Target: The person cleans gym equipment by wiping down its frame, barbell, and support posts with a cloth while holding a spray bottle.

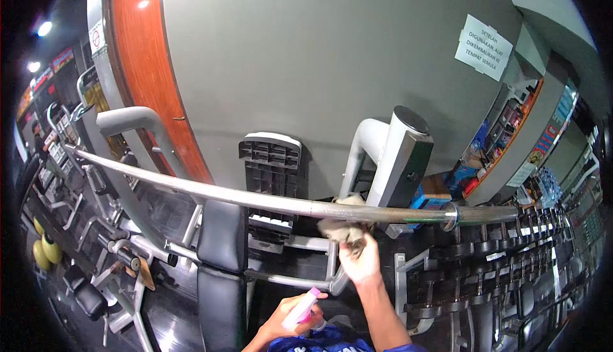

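Note:
A long metal barbell point(268, 202) runs across the view at about chest height, resting on the bench's uprights. My right hand point(363, 264) is closed on a beige cloth point(343, 232), which wraps around the bar right of the middle; part of the cloth shows above it. Low and close to my body, my left hand point(281, 319) grips a small pink-and-white bottle point(300, 310), tilted with its pink top up and to the right. Below the bar stands the black padded bench point(221, 237), left of both hands.
A rack of dumbbells point(485, 266) fills the right side. A grey-white upright point(396, 160) rises behind the bar near my right hand. Against the grey wall leans a black plastic step platform point(271, 186). More gym machines point(121, 256) stand left, near a reddish door point(150, 52).

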Action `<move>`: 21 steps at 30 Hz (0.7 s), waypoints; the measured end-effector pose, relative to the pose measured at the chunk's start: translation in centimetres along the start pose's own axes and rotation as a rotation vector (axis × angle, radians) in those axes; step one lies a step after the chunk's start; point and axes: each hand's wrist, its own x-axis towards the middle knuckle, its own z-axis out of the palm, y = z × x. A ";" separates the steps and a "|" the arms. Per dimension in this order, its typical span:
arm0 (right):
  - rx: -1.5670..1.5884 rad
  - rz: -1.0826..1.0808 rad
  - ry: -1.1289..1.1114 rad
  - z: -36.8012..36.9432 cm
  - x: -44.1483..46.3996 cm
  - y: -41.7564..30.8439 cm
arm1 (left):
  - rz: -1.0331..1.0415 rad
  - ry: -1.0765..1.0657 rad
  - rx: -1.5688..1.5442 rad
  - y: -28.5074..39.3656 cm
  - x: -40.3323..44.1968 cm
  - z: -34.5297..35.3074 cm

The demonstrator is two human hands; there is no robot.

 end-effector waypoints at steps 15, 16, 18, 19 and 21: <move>-0.480 -1.030 -0.025 1.6 -6.7 2.0 | 0.051 -0.032 0.022 -1.5 0.1 0.3; -0.855 -1.245 0.035 1.4 -6.1 0.7 | 0.018 -0.008 -0.003 -0.9 0.2 0.5; -1.419 -1.572 0.006 4.8 -6.5 -2.0 | 0.022 -0.008 0.012 -0.7 0.2 0.5; -1.612 -1.686 -0.016 7.5 -6.7 -2.7 | 0.027 -0.009 0.018 -0.6 0.2 0.5; -2.023 -1.454 -0.096 10.2 -6.4 -3.5 | -0.019 -0.018 0.033 0.1 0.2 0.6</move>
